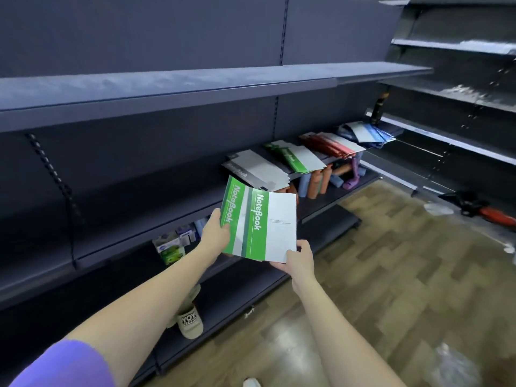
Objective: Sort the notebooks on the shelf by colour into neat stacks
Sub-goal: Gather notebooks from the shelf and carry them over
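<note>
Both hands hold a small bundle of thin green-and-white paper notebooks (258, 226) with the word "NoteBook" printed on the green band. The bundle is in the air, in front of the dark blue-grey metal shelf (167, 88), near the middle of the scene and a little tilted. The left hand (216, 236) grasps the left edge of the bundle, with the thumb curled over the green cover. The right hand (297, 255) grasps the near right corner, thumb on top of the white part and the other fingers under it. At least two notebooks are in the bundle, one shifted slightly over the other.

On the shelf board farther to the right lie four groups of notebooks in a row. Nearest to the hands is a loose grey-and-white stack (254, 171), fanned out. Just right of it is a green-and-white stack (296, 157), also fanned. Then comes a red-and-white stack (332, 145), and at the far right a blue-and-white stack (365, 132). None of the four is squared; the covers slide over each other.

On the lower board, below the stacks, stand some orange and pale blue cylinder-shaped bottles (314, 182) and a purple object (353, 177) that I cannot identify. Further left on this board is a green-and-white carton box (169, 250). A beige slipper with the print "YOY STORY" (190, 322) lies on the lowest board, near the left forearm. The floor (391, 261) is brown wood-pattern planks.
</note>
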Demonstrator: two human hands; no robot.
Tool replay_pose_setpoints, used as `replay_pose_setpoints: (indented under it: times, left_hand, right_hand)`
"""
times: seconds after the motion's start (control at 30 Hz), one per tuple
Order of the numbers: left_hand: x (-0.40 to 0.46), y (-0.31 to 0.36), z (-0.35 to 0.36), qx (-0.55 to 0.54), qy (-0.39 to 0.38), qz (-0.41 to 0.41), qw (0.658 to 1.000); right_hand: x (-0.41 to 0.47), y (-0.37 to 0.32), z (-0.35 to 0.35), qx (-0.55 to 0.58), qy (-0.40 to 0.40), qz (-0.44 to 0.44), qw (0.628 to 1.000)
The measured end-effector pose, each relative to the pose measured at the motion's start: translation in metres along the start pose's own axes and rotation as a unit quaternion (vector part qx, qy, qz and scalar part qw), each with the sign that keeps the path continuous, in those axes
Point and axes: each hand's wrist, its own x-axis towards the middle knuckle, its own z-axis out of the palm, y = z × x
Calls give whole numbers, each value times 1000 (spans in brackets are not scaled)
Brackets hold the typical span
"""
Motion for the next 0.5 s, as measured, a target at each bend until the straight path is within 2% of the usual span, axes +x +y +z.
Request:
replay_pose_setpoints:
  times: [0.1, 0.33, 0.5]
  left_hand:
    - [41, 22, 29, -20, 4, 7, 1000]
    - [131, 68, 85, -57, 19, -1, 998]
    - [181, 94, 117, -21, 21, -9, 1000]
  right_hand:
    - [43, -23, -9, 9, 20, -11, 1000]
    - [150, -88, -24, -57, 53, -37, 996]
    - [206, -107, -32, -68, 68, -31, 995]
